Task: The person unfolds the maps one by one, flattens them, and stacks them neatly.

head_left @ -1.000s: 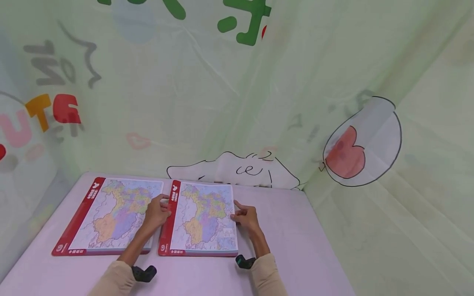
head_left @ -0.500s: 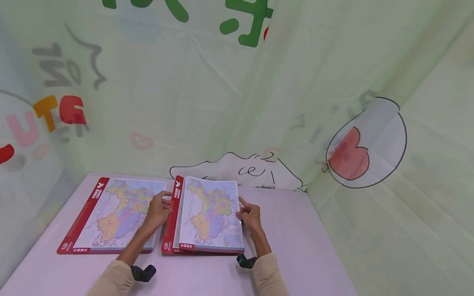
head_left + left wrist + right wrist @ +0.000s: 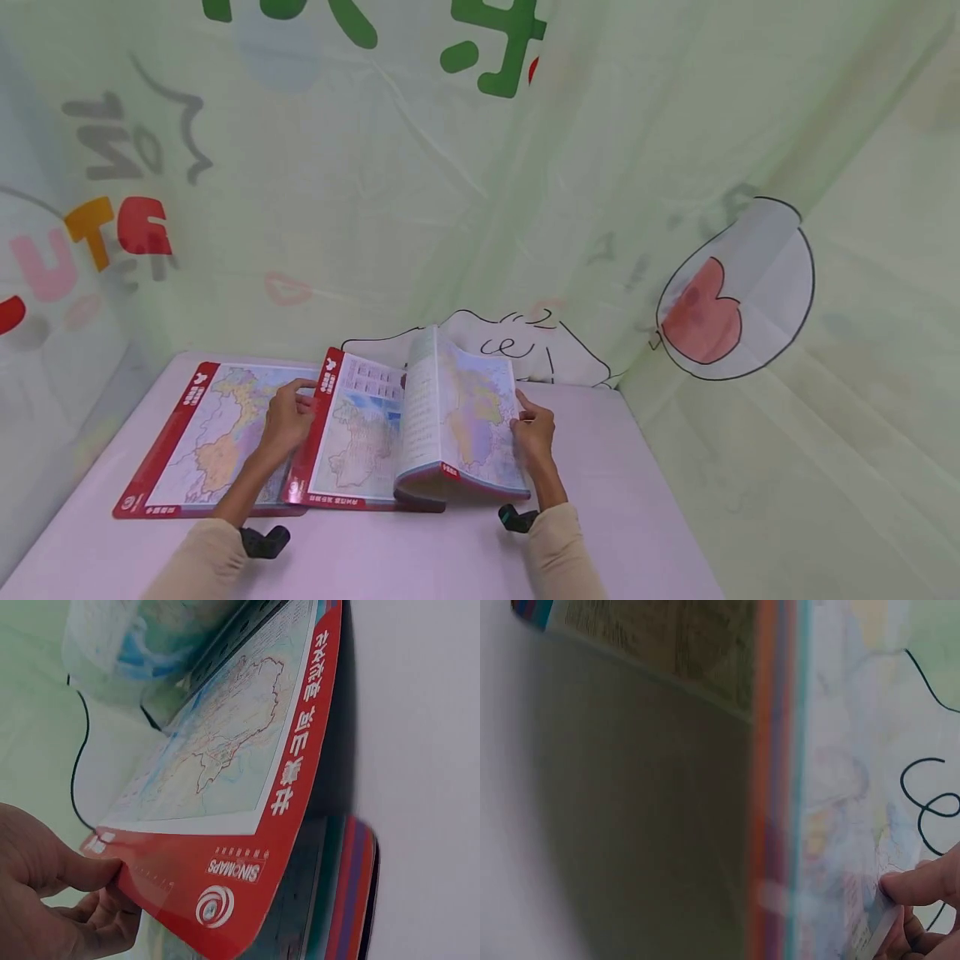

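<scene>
A spread map book [image 3: 358, 454] with a red border lies raised off the table in the head view, overlapping a second map book [image 3: 217, 467] on the left. Its left part shows a pale map, its middle pages curl upward, and its right part shows a coloured map. My left hand [image 3: 288, 414] pinches the red left edge between thumb and fingers, as the left wrist view also shows, with the word SINOMAPS near the corner. My right hand [image 3: 535, 433] pinches the right edge of the coloured part; in the right wrist view the thumb [image 3: 907, 887] lies on it.
A pale table [image 3: 600, 483] extends to the right and in front of the books. Behind it hangs a light green curtain [image 3: 337, 208] with printed letters and drawings. Dark camera mounts [image 3: 264, 542] sit on both wrists.
The map book, closed a second ago, has spread apart. Its right part has moved right and up with the right hand, and its red-edged left part has moved left with the left hand.
</scene>
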A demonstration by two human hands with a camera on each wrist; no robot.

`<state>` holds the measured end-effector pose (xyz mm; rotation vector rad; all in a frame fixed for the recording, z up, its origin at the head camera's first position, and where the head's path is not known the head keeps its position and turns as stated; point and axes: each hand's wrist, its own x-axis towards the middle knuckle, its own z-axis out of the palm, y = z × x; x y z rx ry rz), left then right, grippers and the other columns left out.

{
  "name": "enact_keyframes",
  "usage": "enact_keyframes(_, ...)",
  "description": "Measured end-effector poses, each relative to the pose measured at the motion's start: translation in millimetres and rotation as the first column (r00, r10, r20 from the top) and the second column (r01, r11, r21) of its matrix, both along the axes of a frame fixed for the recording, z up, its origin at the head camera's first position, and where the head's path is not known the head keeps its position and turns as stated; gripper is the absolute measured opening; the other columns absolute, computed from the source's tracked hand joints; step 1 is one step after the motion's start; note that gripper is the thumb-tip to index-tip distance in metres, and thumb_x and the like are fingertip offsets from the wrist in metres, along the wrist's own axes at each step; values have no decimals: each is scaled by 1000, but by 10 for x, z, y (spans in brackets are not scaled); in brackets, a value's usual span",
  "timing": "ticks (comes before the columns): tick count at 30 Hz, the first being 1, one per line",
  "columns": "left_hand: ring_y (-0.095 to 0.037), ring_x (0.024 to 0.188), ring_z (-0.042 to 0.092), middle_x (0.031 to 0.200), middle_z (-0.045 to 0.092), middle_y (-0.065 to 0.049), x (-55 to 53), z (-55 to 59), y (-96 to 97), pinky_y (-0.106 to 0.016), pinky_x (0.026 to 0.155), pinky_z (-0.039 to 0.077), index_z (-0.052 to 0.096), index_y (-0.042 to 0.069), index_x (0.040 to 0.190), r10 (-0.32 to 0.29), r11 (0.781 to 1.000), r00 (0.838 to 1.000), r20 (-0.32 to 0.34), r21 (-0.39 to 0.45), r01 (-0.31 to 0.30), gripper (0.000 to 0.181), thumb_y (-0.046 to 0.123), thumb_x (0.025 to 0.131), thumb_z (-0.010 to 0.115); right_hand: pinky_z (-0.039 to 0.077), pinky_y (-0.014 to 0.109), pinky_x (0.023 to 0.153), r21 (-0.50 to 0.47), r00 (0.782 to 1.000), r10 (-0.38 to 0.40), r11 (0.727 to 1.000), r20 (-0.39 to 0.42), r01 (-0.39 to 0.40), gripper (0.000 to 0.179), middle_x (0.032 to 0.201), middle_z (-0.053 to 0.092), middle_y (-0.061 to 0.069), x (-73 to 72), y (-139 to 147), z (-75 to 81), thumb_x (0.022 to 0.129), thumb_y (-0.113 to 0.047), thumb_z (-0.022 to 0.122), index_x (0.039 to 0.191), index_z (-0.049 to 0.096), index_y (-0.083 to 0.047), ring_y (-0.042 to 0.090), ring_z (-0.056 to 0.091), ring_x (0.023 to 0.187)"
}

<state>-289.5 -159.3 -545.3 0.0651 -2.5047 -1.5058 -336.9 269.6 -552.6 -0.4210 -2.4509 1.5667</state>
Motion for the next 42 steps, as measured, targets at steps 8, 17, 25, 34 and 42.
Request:
enact_keyframes(8, -46, 98, 73, 115, 70, -37, 39, -11, -387, -45, 75, 62, 60, -11, 143, 62, 996, 997, 38, -60, -60, 50, -8, 93, 59, 37, 27, 63, 112, 997, -80, 990, -21, 82, 67, 92, 55, 12, 70, 196, 82, 86, 13, 62, 148, 64, -9, 25, 50, 85)
enact_keyframes(17, -58, 105, 73, 126, 68, -42, 71, -72, -705, -65, 86, 65, 56, -11, 147, 144, 985, 987, 68, -108, -136, 53, -2, 95, 63, 37, 30, 58, 206, 986, -158, 965, -48, 164, 66, 82, 62, 15, 127, 518, -10, 82, 11, 58, 145, 66, -5, 25, 51, 70)
enact_keyframes(25, -61, 112, 71, 135, 65, -44, 75, -106, -830, -67, 89, 64, 55, -12, 150, 167, 981, 979, 112, -117, -154, 54, 1, 98, 64, 36, 32, 57, 295, 977, -198, 931, -85, 214, 70, 96, 72, 29, -33, 846, -371, 79, 10, 56, 146, 68, -9, 29, 54, 70)
enact_keyframes(34, -61, 109, 71, 134, 64, -45, 116, -67, -922, -65, 86, 65, 54, -15, 149, 184, 977, 975, 123, -132, -168, 55, 4, 99, 68, 39, 32, 58, 338, 971, -213, 911, -107, 237, 70, 116, 76, 32, -45, 979, -400, 77, 12, 55, 143, 69, -6, 36, 61, 77)
enact_keyframes(42, -63, 107, 72, 135, 63, -47, 140, -77, -1003, -63, 80, 67, 55, -18, 145, 196, 974, 975, 100, -130, -183, 52, 4, 100, 68, 43, 37, 58, 381, 957, -228, 881, -177, 280, 66, 116, 78, 32, -121, 1108, -479, 76, 11, 57, 138, 74, -6, 40, 66, 78)
